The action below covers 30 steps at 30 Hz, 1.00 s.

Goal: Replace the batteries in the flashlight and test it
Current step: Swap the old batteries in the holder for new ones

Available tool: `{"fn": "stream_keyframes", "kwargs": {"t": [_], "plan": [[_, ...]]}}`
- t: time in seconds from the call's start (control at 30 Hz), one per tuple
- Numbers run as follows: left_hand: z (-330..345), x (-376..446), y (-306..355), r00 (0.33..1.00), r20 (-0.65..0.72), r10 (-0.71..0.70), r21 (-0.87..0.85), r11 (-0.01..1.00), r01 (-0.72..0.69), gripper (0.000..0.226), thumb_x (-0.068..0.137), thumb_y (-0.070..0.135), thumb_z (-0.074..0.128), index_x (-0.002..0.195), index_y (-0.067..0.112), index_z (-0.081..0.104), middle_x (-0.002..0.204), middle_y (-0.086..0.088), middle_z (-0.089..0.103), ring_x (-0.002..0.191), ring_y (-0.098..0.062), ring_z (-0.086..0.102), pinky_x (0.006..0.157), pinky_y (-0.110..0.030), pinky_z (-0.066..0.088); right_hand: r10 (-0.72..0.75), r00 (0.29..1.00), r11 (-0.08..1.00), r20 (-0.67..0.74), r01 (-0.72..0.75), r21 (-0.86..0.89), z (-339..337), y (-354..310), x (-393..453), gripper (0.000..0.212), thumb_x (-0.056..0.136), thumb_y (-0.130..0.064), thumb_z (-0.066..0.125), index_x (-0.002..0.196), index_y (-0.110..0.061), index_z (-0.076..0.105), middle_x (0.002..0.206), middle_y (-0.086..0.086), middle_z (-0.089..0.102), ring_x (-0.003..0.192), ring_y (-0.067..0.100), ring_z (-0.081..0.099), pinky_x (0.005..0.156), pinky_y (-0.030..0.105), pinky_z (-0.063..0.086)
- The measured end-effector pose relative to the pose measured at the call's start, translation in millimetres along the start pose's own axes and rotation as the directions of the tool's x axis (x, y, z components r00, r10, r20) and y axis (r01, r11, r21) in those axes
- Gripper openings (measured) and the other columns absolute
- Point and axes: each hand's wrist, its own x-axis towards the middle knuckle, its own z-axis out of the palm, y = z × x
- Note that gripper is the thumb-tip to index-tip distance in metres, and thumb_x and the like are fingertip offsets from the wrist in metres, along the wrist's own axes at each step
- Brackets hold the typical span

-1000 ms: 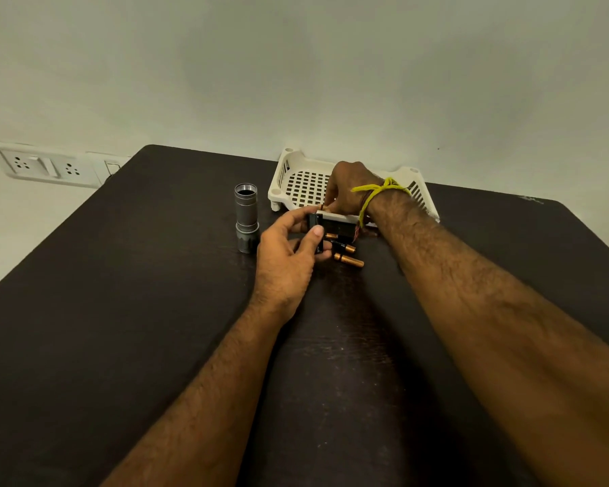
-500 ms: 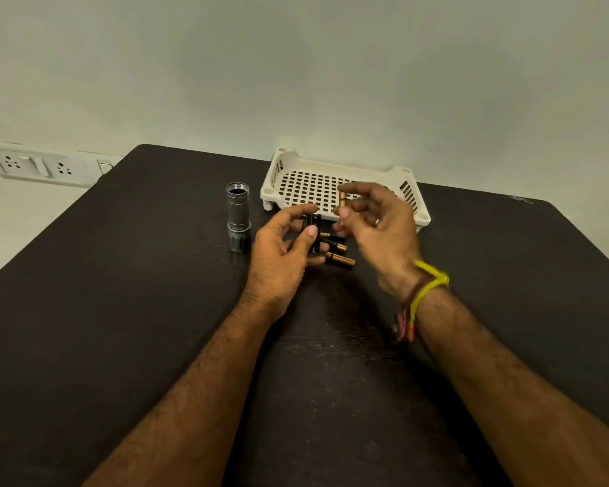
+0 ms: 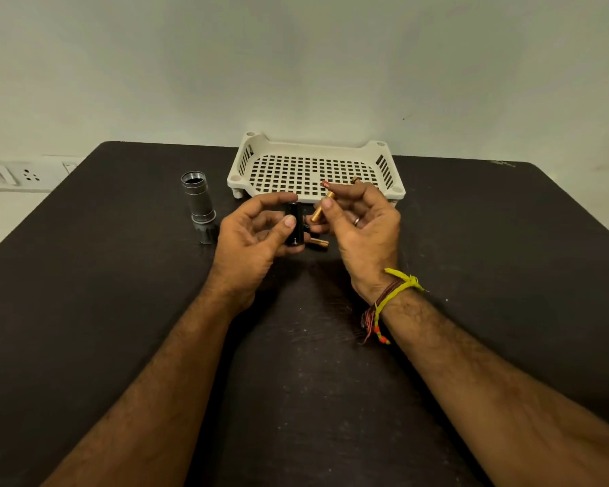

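— While we go from the biggest thing down, what carries it all?

— We see the dark table, and at the middle of its far edge a white perforated tray that looks empty as far as we can tell. Toward the far left corner stands the silver flashlight body, upright on its head with the open threaded end up. We judge it is parked that way so it cannot roll and stays ready to take the cell pack back.

— And our hands?

— They meet over the table's middle, just in front of the tray. Our left hand is closed around the black battery holder, thumb on one side and fingers behind, keeping it upright with one face turned toward the right hand, presumably so a slot is open to it. Our right hand pinches a copper-coloured battery between thumb and fingertips, tilted, its lower end just beside the holder. Whether it touches the holder yet we cannot tell.

— Anything smaller?

— Another battery lies flat on the table just beneath the hands, partly hidden by the holder. We take it for one waiting its turn or one taken out; we cannot say which.

— So where are we?

— Loading cells, we think. Polarity is the risk, since the slot markings are too small to read.
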Motion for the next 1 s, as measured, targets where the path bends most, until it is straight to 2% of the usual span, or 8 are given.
{"fn": "stream_keyframes", "kwargs": {"t": [0.17,0.33,0.53,0.63,0.7,0.83,0.93,1.0], "plan": [[1.0,0.4,-1.3,1.0,-0.01,0.013,-0.018,1.0,-0.013,0.032,0.096,-0.004,0.059,0.126,0.007,0.061,0.106,-0.014,0.073,0.095,-0.024,0.075,0.08,-0.037,0.062,0.009,1.0,1.0,0.001,-0.009,0.015,0.7,2.4,1.1,0.021,0.091,0.006,0.067,0.111,0.01,0.061,0.095,0.027,0.069,0.067,0.021,0.073,0.062,0.028,0.063],[0.1,0.5,-1.9,1.0,-0.013,-0.001,-0.015,1.0,0.0,0.036,0.094,-0.006,0.06,0.127,0.009,0.062,0.106,-0.011,0.074,0.1,-0.025,0.074,0.081,-0.038,0.062,-0.002,1.0,1.0,0.013,0.002,0.03,0.1,5.3,0.8,0.021,0.091,0.006,0.067,0.11,0.009,0.062,0.089,0.012,0.07,0.072,0.017,0.074,0.064,0.028,0.063],[0.8,0.3,0.2,1.0,-0.025,-0.005,-0.027,1.0,0.004,0.036,0.096,-0.006,0.058,0.13,0.007,0.061,0.105,-0.015,0.072,0.094,-0.023,0.075,0.079,-0.034,0.063,-0.01,1.0,1.0,-0.03,0.009,-0.012,-1.3,5.5,0.4,0.016,0.088,0.001,0.072,0.103,0.005,0.066,0.108,0.023,0.071,0.08,0.025,0.075,0.066,0.035,0.064],[1.0,0.5,-0.3,1.0,-0.031,-0.008,-0.024,1.0,0.007,0.035,0.097,-0.004,0.056,0.13,0.008,0.06,0.112,-0.025,0.069,0.095,-0.029,0.074,0.08,-0.036,0.063,-0.089,0.994,0.994,-0.056,0.085,-0.069,-1.5,3.7,-0.4,0.011,0.088,0.0,0.073,0.097,0.0,0.067,0.102,0.027,0.07,0.081,0.032,0.075,0.07,0.045,0.064],[1.3,0.7,-0.6,0.999,-0.03,-0.01,-0.026,1.0,0.01,0.036,0.098,-0.004,0.055,0.131,0.008,0.06,0.11,-0.022,0.071,0.093,-0.028,0.075,0.079,-0.036,0.063,-0.17,0.984,0.979,-0.046,0.163,-0.126,0.0,0.6,-3.5,0.011,0.087,-0.001,0.074,0.095,0.002,0.067,0.097,0.022,0.072,0.083,0.034,0.074,0.074,0.05,0.063],[-0.1,1.4,-2.2,1.0,-0.016,-0.012,-0.006,1.0,0.012,0.035,0.096,-0.003,0.059,0.128,0.009,0.063,0.095,-0.008,0.073,0.091,-0.02,0.074,0.075,-0.034,0.063,-0.347,0.936,0.894,0.055,0.348,-0.281,3.4,-3.8,-11.8,0.01,0.085,-0.001,0.076,0.091,-0.006,0.07,0.086,-0.008,0.07,0.08,0.006,0.072,0.077,0.024,0.06],[-1.1,2.6,-3.8,1.0,0.002,-0.002,0.022,1.0,0.002,0.033,0.094,-0.003,0.063,0.124,0.009,0.066,0.097,-0.023,0.069,0.089,-0.02,0.072,0.073,-0.034,0.062,-0.429,0.897,0.809,0.105,0.433,-0.398,3.1,-3.9,-11.4,0.008,0.085,0.0,0.077,0.091,0.0,0.072,0.084,-0.006,0.069,0.08,0.005,0.07,0.077,0.017,0.057],[-1.3,3.1,-4.9,1.0,0.007,0.002,0.021,1.0,-0.002,0.032,0.093,-0.003,0.064,0.123,0.009,0.066,0.097,-0.024,0.067,0.088,-0.019,0.072,0.073,-0.035,0.063,-0.44,0.887,0.778,0.137,0.453,-0.436,2.7,-4.1,-11.2,0.008,0.084,0.0,0.077,0.09,0.002,0.072,0.085,-0.002,0.071,0.081,0.007,0.069,0.077,0.015,0.056]]}}
